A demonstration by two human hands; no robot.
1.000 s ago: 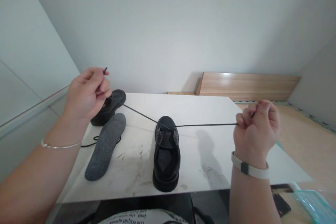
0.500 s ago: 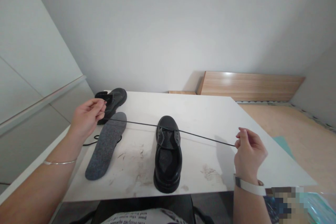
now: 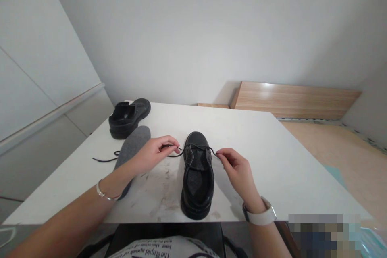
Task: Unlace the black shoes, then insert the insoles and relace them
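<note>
My left hand (image 3: 163,150) and right hand (image 3: 236,165) pinch the thin black lace (image 3: 194,145), seemingly threaded only across the black leather shoe (image 3: 197,168) front.

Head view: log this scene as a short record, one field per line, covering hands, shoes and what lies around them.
Left hand: pinches black lace
Right hand: pinches the same lace, across the shoe
Near shoe: upright between the hands, lace across its front
Far shoe: upright, far left
Gray insole: on the table, partly hidden
Second lace: left of insole
Table: white, smudged left of near shoe
</note>
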